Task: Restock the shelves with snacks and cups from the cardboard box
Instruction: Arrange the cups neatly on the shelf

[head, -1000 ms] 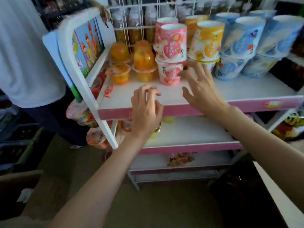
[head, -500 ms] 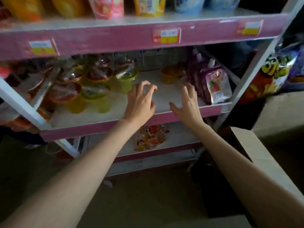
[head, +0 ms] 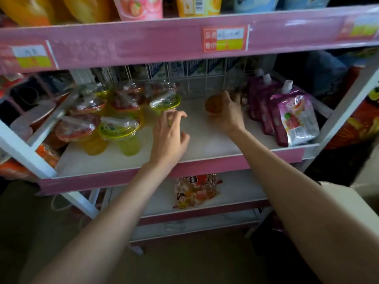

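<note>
Reach has deepened: half a second ago both hands hovered at the front lip of the middle shelf (head: 205, 140), and now the right hand (head: 227, 115) has gone to the back of it and closed on the small orange jelly cup (head: 214, 104) that stood alone there. The view itself has closed in on this shelf, away from the tall paper cups on the shelf above. That suggests tidying or regrouping of stock already on the shelf, not a fresh load from the cardboard box (head: 336, 201), whose edge shows below and to the right of the shelf.

Right grip: fingers curled round the far side of the orange cup, holding it just left of the purple spouted pouches (head: 293, 117). The cup looks to sit on the shelf board, though blur leaves that unsure.

Left grip: the left hand (head: 170, 138) hangs over the shelf's bare middle, fingers loosely curled and narrow, holding nothing. It is just right of the green and yellow lidded jelly cups (head: 121, 132), near but apart from them.
</note>
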`<state>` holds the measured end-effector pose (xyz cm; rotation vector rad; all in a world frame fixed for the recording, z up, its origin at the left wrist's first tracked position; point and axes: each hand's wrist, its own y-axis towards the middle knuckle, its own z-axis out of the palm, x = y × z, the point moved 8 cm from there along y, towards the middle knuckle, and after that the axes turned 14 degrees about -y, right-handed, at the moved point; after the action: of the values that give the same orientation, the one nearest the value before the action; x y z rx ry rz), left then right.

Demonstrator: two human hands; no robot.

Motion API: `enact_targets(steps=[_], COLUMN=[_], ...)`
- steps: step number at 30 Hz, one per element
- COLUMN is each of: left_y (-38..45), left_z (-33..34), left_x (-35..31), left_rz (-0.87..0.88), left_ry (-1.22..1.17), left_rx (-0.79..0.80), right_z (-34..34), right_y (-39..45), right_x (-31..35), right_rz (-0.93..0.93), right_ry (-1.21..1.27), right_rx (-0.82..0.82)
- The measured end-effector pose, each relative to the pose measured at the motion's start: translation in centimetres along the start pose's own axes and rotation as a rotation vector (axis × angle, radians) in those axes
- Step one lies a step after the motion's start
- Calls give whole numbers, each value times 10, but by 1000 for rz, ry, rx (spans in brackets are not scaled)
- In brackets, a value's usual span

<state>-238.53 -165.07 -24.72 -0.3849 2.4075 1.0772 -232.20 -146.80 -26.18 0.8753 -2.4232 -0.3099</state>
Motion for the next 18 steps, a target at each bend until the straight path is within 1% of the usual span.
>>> enact_targets(steps=[1, 3, 5, 8, 10, 12, 14, 16, 18], left_y=[-3, -9, -17, -31, -40, -37, -22, 3, 27], left_z=[-4, -14, -27, -46, -68, -104, -145, -188, -227], left_x=[-2, -10, -19, -36, -59, -81, -96, -104, -105], left_rz=[-6, -21, -93, -341, -463, -499, -494, -463, -421], left_ry=[-1, -23, -112, -394, -586, -715, -784, -793, -733], left_rx=[10, 48, 113, 261, 312, 295, 231, 124, 28], right_z=[-5, -24, -50, -91, -121, -152, -184, -213, -231], right_y=[-13, -46, -82, -131, -156, -167, -164, -149, -129], right_x=[3, 14, 31, 69, 100, 129, 156, 182, 207], right_rz=[7, -6, -41, -129, -213, -248, -238, -238, -219], right_ry=[61, 158, 211, 262, 286, 327, 411, 520, 614], right_rx=[39, 61, 80, 130, 134, 121, 88, 28, -5])
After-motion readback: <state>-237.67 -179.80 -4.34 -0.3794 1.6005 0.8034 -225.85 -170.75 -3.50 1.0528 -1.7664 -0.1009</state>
